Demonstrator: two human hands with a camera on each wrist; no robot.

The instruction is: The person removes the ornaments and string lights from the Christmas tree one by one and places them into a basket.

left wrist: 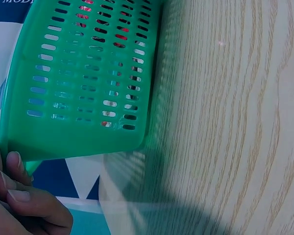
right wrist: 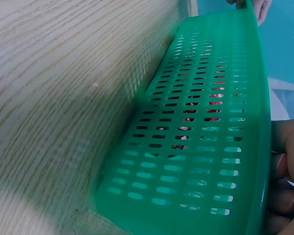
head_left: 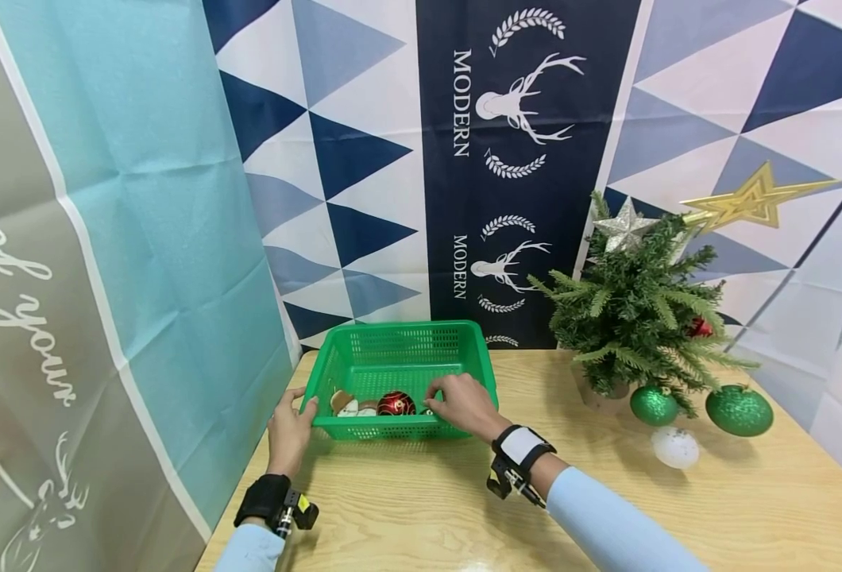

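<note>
A green plastic basket [head_left: 392, 433] with slotted walls stands on the table. My left hand [head_left: 288, 435] grips its left rim near the front corner, and the left wrist view shows the curled fingers [left wrist: 32, 203] at that rim. Over the basket's front right side, my right hand [head_left: 464, 403] reaches inside with bent fingers. A small, mostly hidden ornament lies by its fingertips; whether they pinch it is hidden by the wall. Left of that hand sit a red ball ornament [head_left: 395, 403] with gold lines and a white figure ornament [head_left: 348, 406] with a brown top.
A small Christmas tree [head_left: 635, 310] stands at the right in a pot. On it are a silver star [head_left: 626, 226], a gold star [head_left: 760, 197], green balls [head_left: 739, 411] and a white ball [head_left: 675, 447]. Printed cloth hangs behind the wooden table [head_left: 407, 508].
</note>
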